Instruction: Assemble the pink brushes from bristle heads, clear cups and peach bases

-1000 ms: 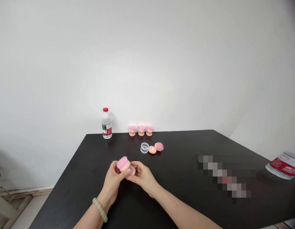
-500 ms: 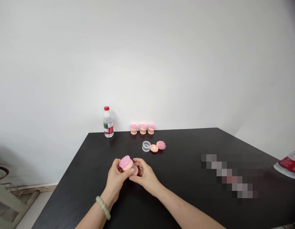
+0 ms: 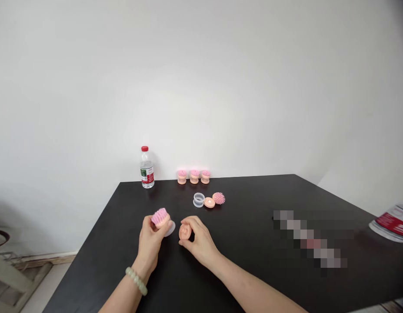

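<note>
While the left hand (image 3: 151, 243) pinches a brush (image 3: 161, 216) between thumb and fingers, its pink bristles tilted up toward eleven o'clock, a clear collar (image 3: 169, 228) sticks out on the brush's four o'clock side. With the dial centred between the hands and twelve toward the wall (image 3: 201, 87), the right hand (image 3: 199, 243) pinches a peach cap (image 3: 184, 231) by its rim, near the collar but apart from it. Both hands are above the tabletop (image 3: 116, 243), and a pale green bead bracelet (image 3: 136, 281) circles the left wrist. Between one and two o'clock lie, close together, a clear ring (image 3: 198, 200), a flat peach disc (image 3: 209, 202) and a spiky pink head (image 3: 218, 198). Farther out, between twelve and one, three assembled brushes (image 3: 194, 177) stand upright in a row near the wall. At eleven, a water bottle (image 3: 147, 174) with a red lid stands at the far edge. Around three o'clock is a pixelated strip too obscured to identify; well beyond it, a red-and-white labelled container (image 3: 392, 224) is cut off by the view's edge.
</note>
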Available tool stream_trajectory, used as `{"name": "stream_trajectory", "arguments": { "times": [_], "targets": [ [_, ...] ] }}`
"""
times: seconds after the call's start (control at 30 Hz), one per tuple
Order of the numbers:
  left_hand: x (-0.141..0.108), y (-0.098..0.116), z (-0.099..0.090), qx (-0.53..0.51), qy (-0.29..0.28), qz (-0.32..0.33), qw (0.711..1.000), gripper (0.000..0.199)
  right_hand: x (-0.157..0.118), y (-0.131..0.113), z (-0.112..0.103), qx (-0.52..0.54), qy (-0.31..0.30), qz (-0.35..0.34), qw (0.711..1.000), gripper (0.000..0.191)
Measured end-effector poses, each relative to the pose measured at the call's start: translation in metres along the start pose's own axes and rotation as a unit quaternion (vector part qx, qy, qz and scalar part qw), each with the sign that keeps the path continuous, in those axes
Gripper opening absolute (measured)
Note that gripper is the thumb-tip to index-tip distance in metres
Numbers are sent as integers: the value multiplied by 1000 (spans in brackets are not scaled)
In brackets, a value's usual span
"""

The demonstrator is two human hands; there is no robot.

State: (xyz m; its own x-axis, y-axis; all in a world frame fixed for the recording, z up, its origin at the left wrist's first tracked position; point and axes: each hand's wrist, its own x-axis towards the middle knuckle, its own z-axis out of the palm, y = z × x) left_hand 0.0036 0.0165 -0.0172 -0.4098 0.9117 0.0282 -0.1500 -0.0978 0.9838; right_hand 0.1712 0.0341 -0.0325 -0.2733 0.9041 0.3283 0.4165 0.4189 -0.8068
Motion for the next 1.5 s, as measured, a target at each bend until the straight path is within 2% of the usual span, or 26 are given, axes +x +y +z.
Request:
{"name": "stream_trajectory", "arguments": {
  "times": [0.3, 0.47, 0.7, 0.97, 1.2, 1.4, 1.5],
  "targets": [
    [4, -3, -1, 23, -56, -7, 998, 55, 4, 1, -6, -71, -43, -79, 993, 22],
    [8, -4, -1, 40, -67, -13, 997, 57, 8, 6, -7, -115, -58, -75, 989, 25],
    [12, -5, -1, 70, -38, -8, 997, 61, 21, 8, 0, -169, -67, -70, 981, 27],
    [14, -5, -4, 80, -58, 1, 995, 61, 40, 10, 5, -206, -73, -61, 974, 34],
    [15, -8, -7, 80, -77, 8, 994, 60, 44, 12, 10, -191, -56, -66, 978, 23],
    [15, -12, -8, 78, -75, 24, 994, 55, 36, 16, 6, -158, -49, -69, 984, 53],
    [14, -12, -9, 75, -76, 31, 994, 51, 33, 18, 2, -143, -52, -66, 986, 61]
  ]
}}
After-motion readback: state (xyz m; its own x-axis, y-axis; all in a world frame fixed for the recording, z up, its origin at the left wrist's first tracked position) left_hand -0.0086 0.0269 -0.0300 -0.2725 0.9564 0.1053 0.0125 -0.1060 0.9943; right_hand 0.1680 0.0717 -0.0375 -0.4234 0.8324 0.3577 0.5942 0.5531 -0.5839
